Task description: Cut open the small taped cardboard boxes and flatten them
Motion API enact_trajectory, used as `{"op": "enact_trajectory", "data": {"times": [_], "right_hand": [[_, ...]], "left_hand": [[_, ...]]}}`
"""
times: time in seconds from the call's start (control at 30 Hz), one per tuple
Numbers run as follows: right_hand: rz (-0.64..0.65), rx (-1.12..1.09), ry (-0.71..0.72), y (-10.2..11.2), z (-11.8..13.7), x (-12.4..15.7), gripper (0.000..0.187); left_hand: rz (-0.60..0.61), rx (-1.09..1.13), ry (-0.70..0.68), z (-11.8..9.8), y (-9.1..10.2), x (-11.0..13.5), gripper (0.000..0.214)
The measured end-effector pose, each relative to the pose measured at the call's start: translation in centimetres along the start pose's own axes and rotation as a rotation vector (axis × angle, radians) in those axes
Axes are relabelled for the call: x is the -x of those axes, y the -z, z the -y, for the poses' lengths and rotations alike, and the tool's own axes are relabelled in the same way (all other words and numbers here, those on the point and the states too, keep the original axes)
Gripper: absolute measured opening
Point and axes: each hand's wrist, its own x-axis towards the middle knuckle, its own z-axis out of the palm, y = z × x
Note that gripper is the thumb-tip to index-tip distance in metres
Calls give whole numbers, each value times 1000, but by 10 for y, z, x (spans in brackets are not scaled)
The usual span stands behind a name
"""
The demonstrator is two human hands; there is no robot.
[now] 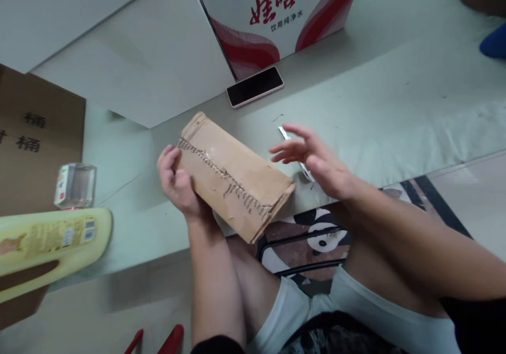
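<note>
A long brown cardboard box (241, 156) is held tilted above the table's near edge. Along its upper face runs a torn seam that bares the corrugated layer. My left hand (176, 180) grips the box at its left end, the fingers curled over the side. To the right of the box, my right hand (312, 156) is raised with its fingers apart, holding nothing. Under and behind that hand lies a utility knife (305, 173) on the table, partly hidden, its blade end showing past the fingers.
A smartphone (255, 86) lies before a white and red carton (284, 21). White panels (138, 58) stand at the back left. A clear bottle (75, 186), a yellow jug (51, 238) and a brown carton (35, 143) are at left. Pale cloth covers the table (395, 106).
</note>
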Motion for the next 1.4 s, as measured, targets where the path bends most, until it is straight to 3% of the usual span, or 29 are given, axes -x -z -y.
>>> {"op": "enact_trajectory", "data": {"times": [0.1, 0.2, 0.3, 0.37, 0.47, 0.63, 0.77, 0.9, 1.07, 1.17, 1.4], "right_hand": [[-243, 401, -225, 7, -1, -3, 36], [-115, 850, -394, 8, -7, -5, 31], [35, 1056, -477, 5, -11, -5, 39], [22, 1032, -523, 3, -11, -7, 50], [-73, 703, -523, 4, -9, -12, 57], [-327, -57, -297, 8, -6, -30, 37], [-459, -261, -123, 7, 9, -46, 25], [-476, -216, -52, -8, 45, -47, 20], [-218, -96, -11, -38, 86, -30, 18], [-83, 86, -43, -46, 91, -26, 20], [53, 604, 59, -57, 87, -21, 28]], "left_hand": [[2, -28, -130, 2, 1, 3, 34], [-13, 21, -74, 0, -3, 4, 34], [-64, 49, 7, -6, -8, 3, 34], [-72, 51, 30, -7, -9, 3, 36], [-34, 40, 32, -5, -7, 3, 38], [46, 89, 36, 2, -7, 5, 39], [83, 179, 37, 1, -11, 7, 38], [78, 213, 27, 2, -13, 10, 35], [118, 260, -7, 9, -13, 13, 34], [126, 290, -1, 5, -13, 14, 38], [185, 492, 176, -12, -15, 17, 33]]}}
